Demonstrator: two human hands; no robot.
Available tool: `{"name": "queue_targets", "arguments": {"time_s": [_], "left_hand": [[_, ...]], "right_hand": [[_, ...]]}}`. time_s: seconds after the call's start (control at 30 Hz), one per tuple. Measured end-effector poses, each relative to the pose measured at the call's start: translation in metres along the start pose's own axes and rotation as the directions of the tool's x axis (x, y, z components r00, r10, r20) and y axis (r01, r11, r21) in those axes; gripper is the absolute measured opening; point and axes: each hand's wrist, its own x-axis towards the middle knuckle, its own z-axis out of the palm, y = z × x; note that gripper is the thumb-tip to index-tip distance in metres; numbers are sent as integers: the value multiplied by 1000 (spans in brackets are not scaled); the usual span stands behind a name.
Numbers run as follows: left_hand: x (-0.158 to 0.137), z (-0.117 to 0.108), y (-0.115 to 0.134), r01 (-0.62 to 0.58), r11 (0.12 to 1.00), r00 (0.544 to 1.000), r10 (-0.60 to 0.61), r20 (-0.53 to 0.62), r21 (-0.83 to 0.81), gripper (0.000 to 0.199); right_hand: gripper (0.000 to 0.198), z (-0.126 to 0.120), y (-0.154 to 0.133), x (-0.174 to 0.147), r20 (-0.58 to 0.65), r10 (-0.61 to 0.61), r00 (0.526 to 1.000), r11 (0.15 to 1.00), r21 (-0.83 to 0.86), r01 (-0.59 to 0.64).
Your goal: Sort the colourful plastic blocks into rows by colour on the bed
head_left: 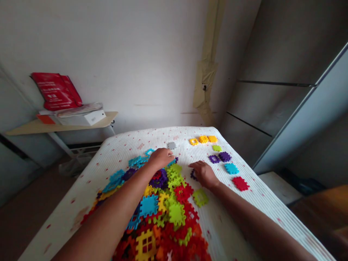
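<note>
A side table (23, 128) holds a white box (94, 117) and red bag (54, 95).

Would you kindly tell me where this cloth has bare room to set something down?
Bare cloth lies left of the grey piece, along the far edge, and right of the right forearm, nearer than the lone red square. The heap around the left forearm is crowded.
</note>
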Motion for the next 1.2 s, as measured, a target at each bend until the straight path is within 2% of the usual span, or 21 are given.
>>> {"name": "queue_targets", "arguments": {"time_s": [0.13, 0.23, 0.33, 0.43, 0.53, 0.63, 0.77, 0.87, 1.0, 1.2], "left_hand": [[34, 27, 16, 189, 970, 980, -197, 38, 154, 46], [46, 45, 22, 292, 933, 952, -305, 28, 210, 49], [52, 53, 23, 343, 919, 935, -354, 23, 192, 45], [55, 53, 19, 365, 924, 929, -369, 14, 114, 42], [52, 49, 11, 317, 948, 948, -318, -7, -33, 42], [46, 47, 3, 184, 956, 979, -199, -43, -227, 45], [34, 42, -9, 57, 882, 994, -95, -58, -467, 51], [26, 30, -16, 42, 803, 994, -91, -54, -594, 53], [18, 15, -17, 29, 732, 995, -86, -50, -681, 59], [10, 21, 4, 31, 655, 999, -2, 39, -755, 59]], "right_hand": [[29, -2, 12, -37, -81, 2, 997, 1000, -22, -4], [27, -2, 18, -46, -199, 11, 980, 1000, -27, -17], [24, -1, 15, -44, -260, -23, 965, 999, -33, 15], [22, 0, 10, -39, -264, -51, 963, 998, -36, 43], [22, 2, 9, -38, -278, -28, 960, 1000, -6, 27], [25, 4, 12, -39, -308, 25, 951, 999, 47, -11], [28, 4, 15, -39, -317, 67, 946, 993, 118, -31], [27, 5, 18, -38, -334, 148, 931, 976, 200, -83], [25, 10, 25, -38, -353, 251, 901, 945, 289, -150], [26, 10, 25, -37, -341, 283, 896, 929, 328, -169]]}}
